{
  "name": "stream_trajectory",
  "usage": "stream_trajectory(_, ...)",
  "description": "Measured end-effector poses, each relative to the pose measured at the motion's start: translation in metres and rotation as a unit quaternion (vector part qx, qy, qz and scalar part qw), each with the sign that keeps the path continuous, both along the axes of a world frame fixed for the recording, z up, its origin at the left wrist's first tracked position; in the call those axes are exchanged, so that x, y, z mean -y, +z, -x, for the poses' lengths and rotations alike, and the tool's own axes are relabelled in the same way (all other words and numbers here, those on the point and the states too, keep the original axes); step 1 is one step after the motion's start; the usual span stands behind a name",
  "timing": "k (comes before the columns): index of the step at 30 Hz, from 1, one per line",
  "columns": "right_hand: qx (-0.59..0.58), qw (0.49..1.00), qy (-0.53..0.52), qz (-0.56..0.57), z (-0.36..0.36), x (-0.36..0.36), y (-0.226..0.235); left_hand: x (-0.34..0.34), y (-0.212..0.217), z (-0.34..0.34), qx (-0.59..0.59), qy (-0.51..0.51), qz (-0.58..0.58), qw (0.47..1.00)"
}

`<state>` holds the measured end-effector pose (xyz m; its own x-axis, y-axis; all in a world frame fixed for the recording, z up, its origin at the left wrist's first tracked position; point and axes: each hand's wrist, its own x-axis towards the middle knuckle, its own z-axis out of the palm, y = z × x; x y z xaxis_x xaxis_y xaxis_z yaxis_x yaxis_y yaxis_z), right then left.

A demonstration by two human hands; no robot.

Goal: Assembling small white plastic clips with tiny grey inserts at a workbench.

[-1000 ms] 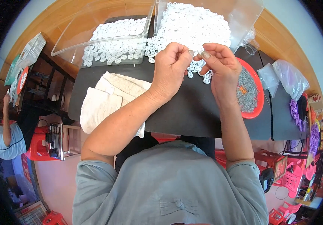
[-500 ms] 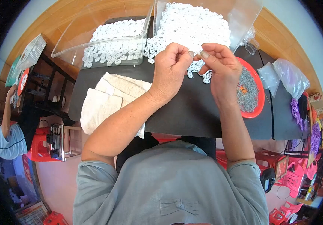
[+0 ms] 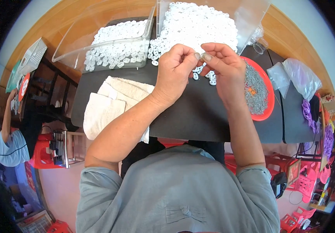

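My left hand [image 3: 175, 73] and my right hand [image 3: 227, 72] meet above the dark table, in front of a heap of small white oval pieces [image 3: 198, 25] with holes. Thumb and forefinger of each are pinched, the tips nearly touching. Whatever lies between them is too small and covered to make out. A few loose white pieces [image 3: 212, 79] lie on the table beneath my right hand. Beside my right wrist stands a red basin [image 3: 270, 95] of thin grey bits [image 3: 257, 101], with something orange among them.
A clear plastic bin [image 3: 72, 44] with more white pieces stands at the far left; another clear bin [image 3: 253, 25] holds the heap. A cream towel [image 3: 103, 112] lies under my left forearm. Clear bags [image 3: 301, 79] are at the right. Another person [image 3: 10, 143] works at far left.
Both hands have shifted slightly left, and the right one has come closer to the left fingertips. The fingers stay pinched. The view has moved a little too.
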<state>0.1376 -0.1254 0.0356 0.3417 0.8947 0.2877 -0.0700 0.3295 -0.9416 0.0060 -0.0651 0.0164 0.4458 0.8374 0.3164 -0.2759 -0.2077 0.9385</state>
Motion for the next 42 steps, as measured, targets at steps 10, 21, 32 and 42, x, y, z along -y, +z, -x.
stream_trajectory(10, -0.042, 0.998, 0.016, 0.044, -0.005, 0.001, -0.001, 0.000, 0.003, -0.001, -0.005, -0.038, 0.028, 0.999)
stream_trajectory(21, -0.042, 0.987, 0.116, 0.102, -0.025, 0.007, 0.012, -0.007, 0.009, 0.004, 0.001, -0.118, -0.048, 0.992)
stream_trajectory(32, -0.071, 0.972, 0.186, 0.129, -0.024, 0.011, 0.011, -0.004, 0.008, 0.008, 0.037, -0.130, -0.049, 0.990)
stream_trajectory(42, -0.091, 0.961, 0.220, 0.143, -0.021, 0.009, 0.009, -0.005, 0.006, 0.006, 0.067, -0.153, -0.035, 0.985)
